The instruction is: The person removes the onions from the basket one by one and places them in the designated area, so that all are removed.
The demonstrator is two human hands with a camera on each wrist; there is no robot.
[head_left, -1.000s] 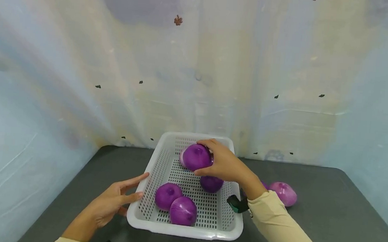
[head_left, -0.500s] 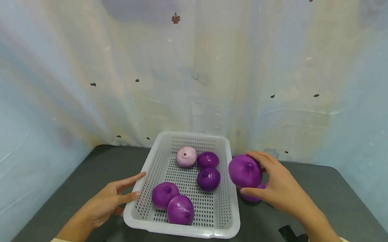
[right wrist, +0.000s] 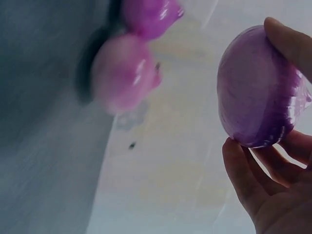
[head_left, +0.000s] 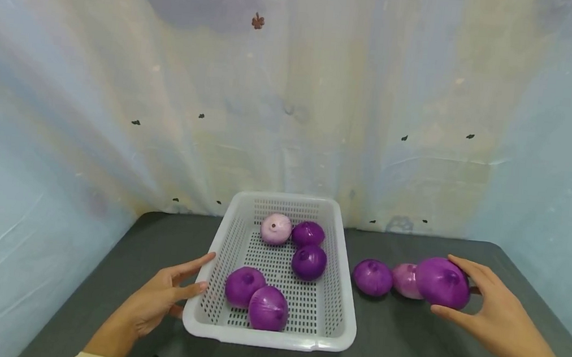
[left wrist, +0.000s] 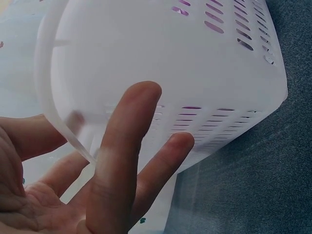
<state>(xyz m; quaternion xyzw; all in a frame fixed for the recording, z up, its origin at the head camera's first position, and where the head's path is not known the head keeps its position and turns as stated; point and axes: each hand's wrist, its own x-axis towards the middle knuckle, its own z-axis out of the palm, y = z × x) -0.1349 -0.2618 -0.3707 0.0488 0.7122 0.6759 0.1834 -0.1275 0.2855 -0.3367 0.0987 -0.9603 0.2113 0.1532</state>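
Note:
My right hand [head_left: 496, 316] holds a large purple onion [head_left: 442, 283] between thumb and fingers, raised above the dark table to the right. In the right wrist view the same shiny onion [right wrist: 256, 90] sits between the thumb above and fingertips below. At the left side of a white perforated plastic basket [head_left: 277, 339], my left hand [head_left: 158, 292] grips the rim. The left wrist view shows its fingers [left wrist: 122, 146] along the outer wall, the thumb at the rim. Inside the basket lie several purple onions [head_left: 268, 308] and a pale one [head_left: 276, 229].
Right of the basket, a purple onion [head_left: 372, 277] and a pinkish onion [head_left: 406, 280] lie side by side on the dark tabletop [head_left: 389, 346]. A pale patterned curtain [head_left: 294, 88] hangs behind the table and along its sides.
My right hand has carried the purple onion out of the basket and far to the right, uncovering the onions at the basket's back. My left hand stays at the rim.

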